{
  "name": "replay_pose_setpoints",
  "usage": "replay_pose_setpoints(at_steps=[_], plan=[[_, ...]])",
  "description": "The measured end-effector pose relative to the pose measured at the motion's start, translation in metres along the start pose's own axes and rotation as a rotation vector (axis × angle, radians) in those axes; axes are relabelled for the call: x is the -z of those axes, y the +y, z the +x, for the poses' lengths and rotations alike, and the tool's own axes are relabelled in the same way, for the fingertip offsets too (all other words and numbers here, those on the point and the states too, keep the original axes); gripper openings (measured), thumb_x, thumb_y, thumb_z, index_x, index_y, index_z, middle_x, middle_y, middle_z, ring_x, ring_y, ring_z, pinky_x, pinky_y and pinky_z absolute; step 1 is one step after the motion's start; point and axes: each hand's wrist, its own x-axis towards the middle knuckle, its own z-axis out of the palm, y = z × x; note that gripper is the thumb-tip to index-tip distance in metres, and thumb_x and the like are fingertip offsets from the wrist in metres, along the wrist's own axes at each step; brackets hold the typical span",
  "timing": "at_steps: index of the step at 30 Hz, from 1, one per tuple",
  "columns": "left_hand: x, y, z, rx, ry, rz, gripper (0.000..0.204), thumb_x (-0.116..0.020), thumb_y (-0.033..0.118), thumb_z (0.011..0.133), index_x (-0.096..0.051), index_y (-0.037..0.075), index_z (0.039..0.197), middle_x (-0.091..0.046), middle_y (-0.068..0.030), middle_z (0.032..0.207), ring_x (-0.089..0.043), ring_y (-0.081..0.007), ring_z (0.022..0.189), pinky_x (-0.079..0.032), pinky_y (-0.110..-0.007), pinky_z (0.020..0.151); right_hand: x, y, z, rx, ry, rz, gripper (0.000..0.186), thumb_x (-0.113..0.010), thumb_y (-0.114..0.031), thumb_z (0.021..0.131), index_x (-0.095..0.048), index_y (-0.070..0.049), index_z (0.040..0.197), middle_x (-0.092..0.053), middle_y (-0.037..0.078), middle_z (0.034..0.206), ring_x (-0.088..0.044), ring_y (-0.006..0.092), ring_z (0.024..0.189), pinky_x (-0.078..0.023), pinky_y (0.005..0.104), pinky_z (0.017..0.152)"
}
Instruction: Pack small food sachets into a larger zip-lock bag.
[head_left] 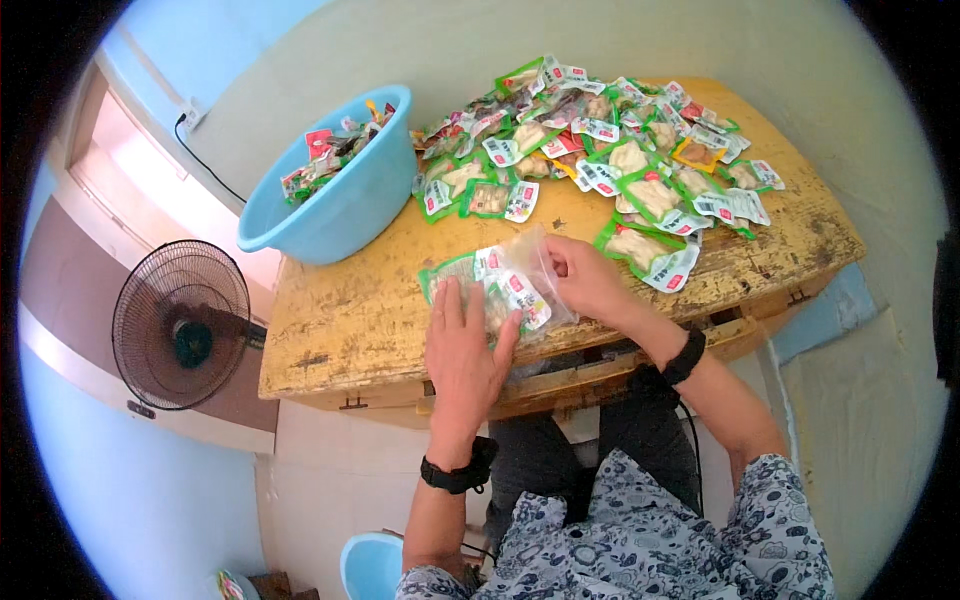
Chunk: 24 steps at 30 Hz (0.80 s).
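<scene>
A clear plastic bag (pixel 541 258) lies near the front of the worn yellow wooden table (pixel 345 310), with small green-and-white snack packets (pixel 520 296) inside it. My left hand (pixel 462 345) rests flat on the bag's left part, fingers stretched out and thumb apart. At the bag's right end, my right hand (pixel 590 282) has its fingers closed on the plastic edge; the fingertips are partly hidden. Just beyond my right hand lies a loose green-edged food packet (pixel 640 245), part of a big heap of similar packets (pixel 600 150).
A light blue basin (pixel 330 220) holding more packets stands at the table's back left. Below the tabletop, a drawer (pixel 590 378) is pulled partly out towards me. A black fan (pixel 180 325) stands left of the table. Another blue basin (pixel 368 568) is on the floor.
</scene>
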Motion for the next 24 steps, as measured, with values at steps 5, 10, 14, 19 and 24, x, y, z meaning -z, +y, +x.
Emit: replay_pose_setpoints(at_steps=[5,10,14,19,24], plan=[[0.013,0.009,0.016,-0.023,-0.08,0.081,0.056,-0.065,0.045,0.093,-0.062,0.005,0.132,-0.051,-0.0235,0.143,-0.046,-0.042,0.133,-0.04,-0.051,0.105,0.003,-0.023,-0.007,-0.071,-0.01,-0.106,0.017,-0.069,-0.016,0.084,-0.065,-0.008,0.098,-0.07,0.008,0.083,-0.068,0.0222,0.075,-0.053,0.0341,0.069],[0.005,0.008,0.019,0.031,-0.148,0.131,0.051,-0.065,0.04,0.094,-0.062,0.007,0.133,-0.052,-0.0209,0.144,-0.048,-0.0418,0.131,-0.039,-0.05,0.107,0.001,-0.025,-0.012,-0.077,-0.093,0.084,0.009,-0.065,-0.01,0.093,-0.063,-0.002,0.095,-0.062,-0.001,0.08,-0.057,0.0062,0.073,-0.048,0.0243,0.066],[0.009,-0.037,0.01,0.122,0.142,-0.26,0.057,-0.062,0.04,0.096,-0.056,-0.001,0.136,-0.052,-0.0275,0.139,-0.05,-0.0412,0.127,-0.04,-0.05,0.106,0.01,-0.013,-0.011,-0.034,-0.115,0.042,0.013,-0.067,-0.014,0.094,-0.067,-0.001,0.097,-0.065,0.0,0.083,-0.059,0.0064,0.077,-0.049,0.0246,0.067],[0.026,-0.06,-0.002,0.455,0.108,-0.818,0.061,-0.055,0.035,0.103,-0.044,-0.006,0.146,-0.049,-0.0265,0.145,-0.05,-0.0329,0.132,-0.039,-0.042,0.11,0.016,-0.03,-0.01,-0.088,-0.228,-0.012,0.025,-0.069,-0.019,0.093,-0.073,-0.005,0.113,-0.071,0.004,0.098,-0.063,0.0116,0.088,-0.05,0.0275,0.078],[0.025,-0.058,-0.007,0.486,0.011,-0.889,0.061,-0.053,0.03,0.105,-0.036,-0.006,0.15,-0.045,-0.0274,0.148,-0.047,-0.0301,0.136,-0.037,-0.038,0.112,0.012,-0.027,-0.013,0.352,-0.228,-0.306,0.028,-0.062,-0.014,0.088,-0.076,-0.018,0.112,-0.071,0.012,0.106,-0.064,0.031,0.095,-0.049,0.0406,0.089]])
